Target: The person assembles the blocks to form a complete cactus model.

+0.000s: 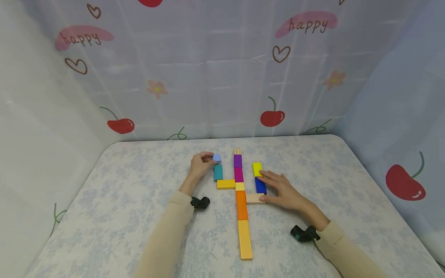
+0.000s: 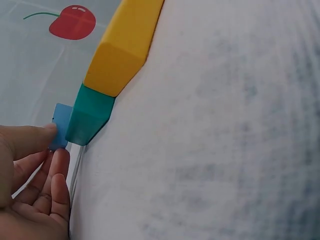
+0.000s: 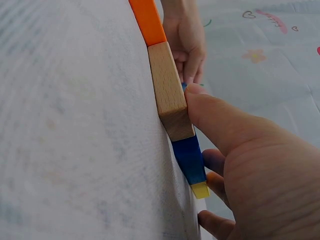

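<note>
My left hand [image 1: 201, 166] pinches a small light blue block [image 1: 217, 158] between thumb and fingers. It is at the far end of a teal block [image 1: 218, 172], which meets a yellow-orange block [image 1: 226, 184] lying crosswise. Across the column of blocks, my right hand [image 1: 283, 191] lies spread. Its thumb touches a plain wooden block [image 1: 255, 199], and its fingertips reach the yellow block [image 1: 257, 168] and the dark blue block [image 1: 260, 185]. In the right wrist view the thumb rests at the edge of the wooden block [image 3: 170, 80], with the blue block [image 3: 190, 157] beyond it.
A central column runs away from me: a long light orange block [image 1: 245, 239], an orange block [image 1: 242, 205], a pale yellow block [image 1: 240, 186], magenta [image 1: 238, 174] and purple blocks [image 1: 237, 161], then several thin wooden pieces [image 1: 237, 151]. A printed curtain [image 1: 215, 96] hangs behind the table [image 1: 139, 200].
</note>
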Motion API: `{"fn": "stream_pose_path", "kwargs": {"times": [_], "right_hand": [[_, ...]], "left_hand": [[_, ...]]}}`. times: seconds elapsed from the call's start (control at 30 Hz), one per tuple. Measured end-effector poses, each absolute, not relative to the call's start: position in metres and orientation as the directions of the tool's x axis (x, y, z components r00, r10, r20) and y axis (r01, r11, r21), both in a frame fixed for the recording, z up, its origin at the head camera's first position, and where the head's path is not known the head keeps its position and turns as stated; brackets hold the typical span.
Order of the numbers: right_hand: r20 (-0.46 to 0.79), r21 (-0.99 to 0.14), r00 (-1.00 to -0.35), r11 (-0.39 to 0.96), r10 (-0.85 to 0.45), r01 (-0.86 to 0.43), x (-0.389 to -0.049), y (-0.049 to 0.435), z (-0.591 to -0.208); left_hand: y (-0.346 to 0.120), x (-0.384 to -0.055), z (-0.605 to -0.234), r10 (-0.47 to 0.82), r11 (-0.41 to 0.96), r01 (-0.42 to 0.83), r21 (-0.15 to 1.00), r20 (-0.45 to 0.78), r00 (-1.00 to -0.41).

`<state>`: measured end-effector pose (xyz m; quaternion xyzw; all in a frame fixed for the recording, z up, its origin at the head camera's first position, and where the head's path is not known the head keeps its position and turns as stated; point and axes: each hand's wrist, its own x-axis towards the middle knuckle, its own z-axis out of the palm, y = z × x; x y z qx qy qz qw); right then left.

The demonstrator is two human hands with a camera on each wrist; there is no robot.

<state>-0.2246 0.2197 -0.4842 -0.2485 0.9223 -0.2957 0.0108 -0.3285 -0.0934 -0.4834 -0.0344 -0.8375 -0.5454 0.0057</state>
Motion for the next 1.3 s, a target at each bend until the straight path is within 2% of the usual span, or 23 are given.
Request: {"fn": "stream_pose_path", "kwargs": {"times": [0.5, 1.3], "right_hand": [[0.125, -0.548, -0.876, 0.704, -0.466, -0.452, -0.2236, 0.2201, -0.4832], [0.127, -0.543, -0.872, 0.703, -0.472, -0.459, -0.2237, 0.219, -0.482]], "left_hand": [[-0.0907, -0.3282, -0.4894, 0.065, 0.433, 0.085, 0.897, 0.064, -0.996], [-0.0945, -0.3307, -0.4865, 0.111, 0.455, 0.073, 0.888, 0.025, -0.994]]}}
